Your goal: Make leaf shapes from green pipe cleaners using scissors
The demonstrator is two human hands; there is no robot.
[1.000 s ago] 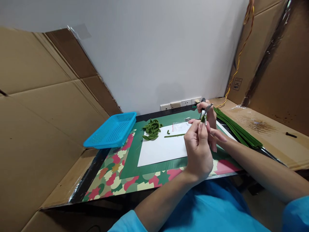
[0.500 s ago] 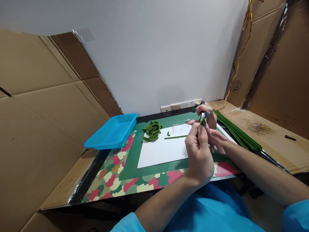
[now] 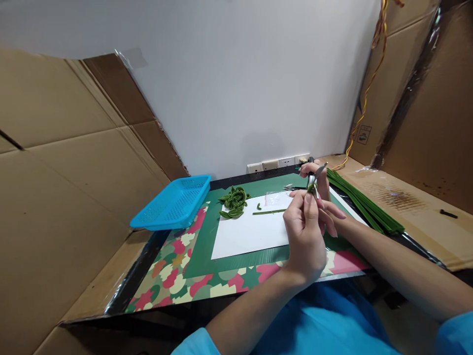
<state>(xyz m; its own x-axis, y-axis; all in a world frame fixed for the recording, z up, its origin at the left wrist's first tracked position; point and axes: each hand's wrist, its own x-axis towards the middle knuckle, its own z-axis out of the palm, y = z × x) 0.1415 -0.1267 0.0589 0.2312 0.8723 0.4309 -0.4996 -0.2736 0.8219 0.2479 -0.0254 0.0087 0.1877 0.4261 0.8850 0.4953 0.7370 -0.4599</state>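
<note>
My left hand (image 3: 306, 229) is closed in a pinch, thumb and forefinger on a small piece of green pipe cleaner (image 3: 312, 188), mostly covered by the fingertips. Just behind it, my right hand (image 3: 325, 192) grips a pair of scissors (image 3: 320, 170) with dark handles, its lower fingers spread. The blades stand apart close above the left fingertips. On the white paper (image 3: 244, 236) lie a straight green pipe cleaner (image 3: 269, 212) and a tiny curled green snippet (image 3: 259, 206). A heap of looped green pipe-cleaner pieces (image 3: 235, 198) rests at the paper's upper left corner.
A blue perforated basket (image 3: 173, 199) stands at the left. Long green pipe cleaners (image 3: 364, 202) lie bundled at the right. Behind the paper are a clear plastic bag (image 3: 275, 198) and a plier-like tool (image 3: 291, 188). Cardboard walls (image 3: 74, 162) flank the table; sockets (image 3: 271, 165) line the back wall.
The scissor blades have spread apart, one now pointing up and right. My left hand keeps its pinch in nearly the same place. The whole view has shifted slightly.
</note>
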